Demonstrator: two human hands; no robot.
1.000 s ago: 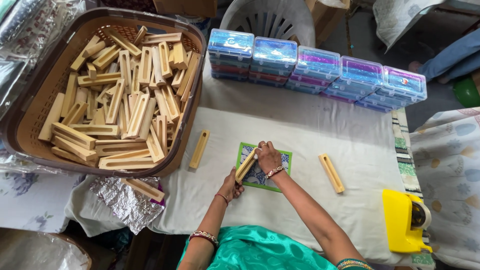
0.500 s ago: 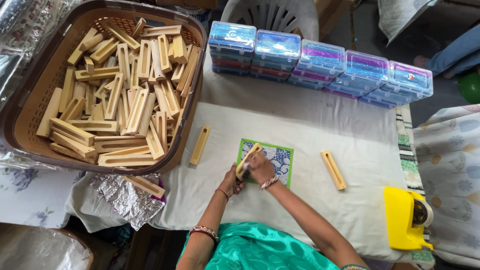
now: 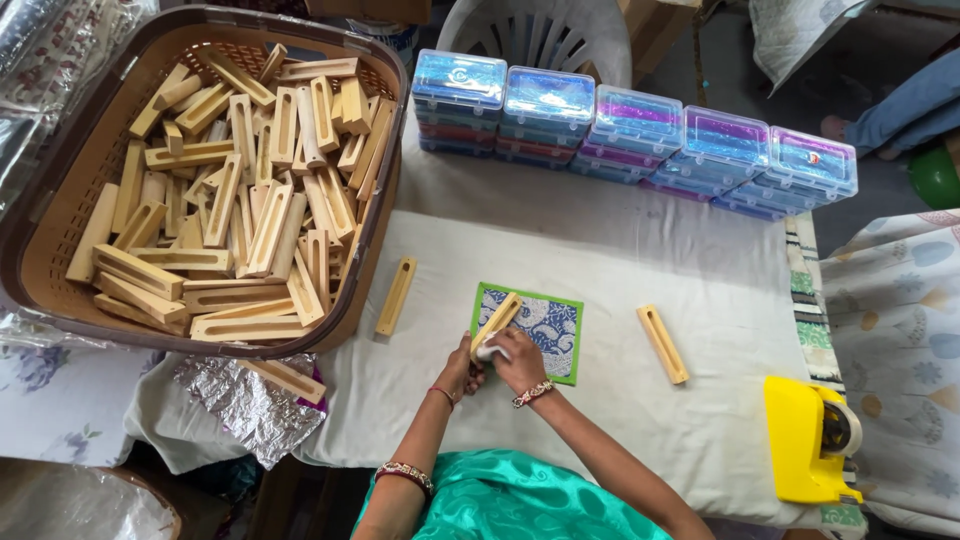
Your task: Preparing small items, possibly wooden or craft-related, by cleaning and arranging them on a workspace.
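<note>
Left hand [image 3: 462, 366] and right hand [image 3: 518, 362] close together, both clamped on one slotted pale wooden block [image 3: 497, 322], tilted, over a green-edged blue patterned square mat [image 3: 548, 330] on the white-cloth tabletop [image 3: 600, 250]. Small white piece at the fingers, can't tell what. Two identical blocks lie flat either side. Brown woven plastic basket [image 3: 40, 180] heaped with the same smooth blocks. Row of clear lidded plastic boxes [image 3: 640, 125], stacked, along the far edge.

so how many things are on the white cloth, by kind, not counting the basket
Slotted wooden blocks: 3, one in the hands, one to the left, one to the right
Patterned green-edged mat: 1
Stacks of clear plastic boxes: 5
Yellow tape dispenser: 1
Total: 10
</note>
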